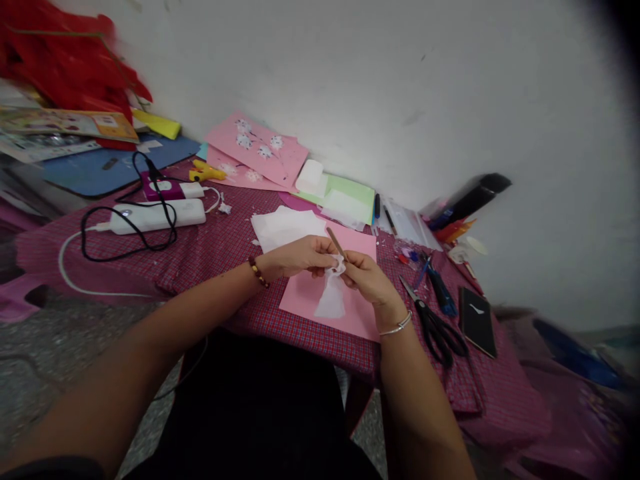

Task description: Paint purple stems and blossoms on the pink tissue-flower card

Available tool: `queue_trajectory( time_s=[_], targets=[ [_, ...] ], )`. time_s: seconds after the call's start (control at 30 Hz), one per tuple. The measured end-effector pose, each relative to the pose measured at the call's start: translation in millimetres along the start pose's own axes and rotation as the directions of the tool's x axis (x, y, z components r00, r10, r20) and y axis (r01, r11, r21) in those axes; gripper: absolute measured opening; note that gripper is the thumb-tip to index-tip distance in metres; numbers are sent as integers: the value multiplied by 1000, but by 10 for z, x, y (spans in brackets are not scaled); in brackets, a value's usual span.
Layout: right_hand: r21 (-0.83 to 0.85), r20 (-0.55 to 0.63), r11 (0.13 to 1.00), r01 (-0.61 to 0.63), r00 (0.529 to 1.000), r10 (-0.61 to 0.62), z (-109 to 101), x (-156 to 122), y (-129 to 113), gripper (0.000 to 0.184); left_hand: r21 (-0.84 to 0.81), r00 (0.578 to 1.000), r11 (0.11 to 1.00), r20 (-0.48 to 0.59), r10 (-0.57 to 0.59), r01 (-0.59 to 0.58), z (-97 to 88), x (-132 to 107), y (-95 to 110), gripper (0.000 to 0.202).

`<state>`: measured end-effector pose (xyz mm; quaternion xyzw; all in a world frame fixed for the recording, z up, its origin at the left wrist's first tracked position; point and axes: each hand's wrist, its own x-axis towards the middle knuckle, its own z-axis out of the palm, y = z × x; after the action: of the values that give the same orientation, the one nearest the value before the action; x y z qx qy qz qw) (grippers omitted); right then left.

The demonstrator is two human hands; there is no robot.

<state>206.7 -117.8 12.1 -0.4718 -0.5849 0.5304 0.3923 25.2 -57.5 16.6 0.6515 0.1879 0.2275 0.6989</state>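
Note:
A piece of thin white tissue paper (331,299), gathered at its top and flaring below, hangs between my hands over a pink paper sheet (305,295). My left hand (306,255) pinches the gathered top from the left. From the right, my right hand (369,276) has its fingers closed at the same bunched part. A slim brown stick (335,241) rises at a slant out of the bunch, between the two hands. Which fingers press on the stick is hard to make out. Behind my left hand lie white paper sheets (287,225).
Black-handled scissors (434,325), a dark notebook (477,321) and a blue-handled tool (443,293) lie at the right. Pink cards with white flowers (260,150) lean at the back. A white power strip (157,215), black cable and yellow glue gun (206,171) are on the left.

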Motion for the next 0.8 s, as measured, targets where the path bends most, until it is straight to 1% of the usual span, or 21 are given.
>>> queue_trajectory(
  time_s=[0.13, 0.2, 0.5, 0.63, 0.8],
  targets=[
    [18, 28, 1000, 21, 999, -21, -31, 3, 33, 23, 21, 1000, 1000, 2, 8, -8, 9, -2, 1, 13],
    [38, 23, 999, 30, 999, -31, -34, 2, 34, 22, 19, 1000, 1000, -5, 19, -19, 20, -2, 5, 12],
    [122, 21, 992, 31, 999, -34, -17, -28, -38, 24, -16, 1000, 1000, -1, 21, -21, 7, 3, -18, 11],
    [116, 20, 992, 40, 999, -43, -26, -32, -34, 24, -17, 1000, 1000, -16, 1, -1, 2, 9, -14, 11],
    [77, 18, 996, 39, 999, -41, -38, -20, 3, 24, -22, 998, 997, -16, -69, 68, 6, -8, 73, 12]
  ],
)
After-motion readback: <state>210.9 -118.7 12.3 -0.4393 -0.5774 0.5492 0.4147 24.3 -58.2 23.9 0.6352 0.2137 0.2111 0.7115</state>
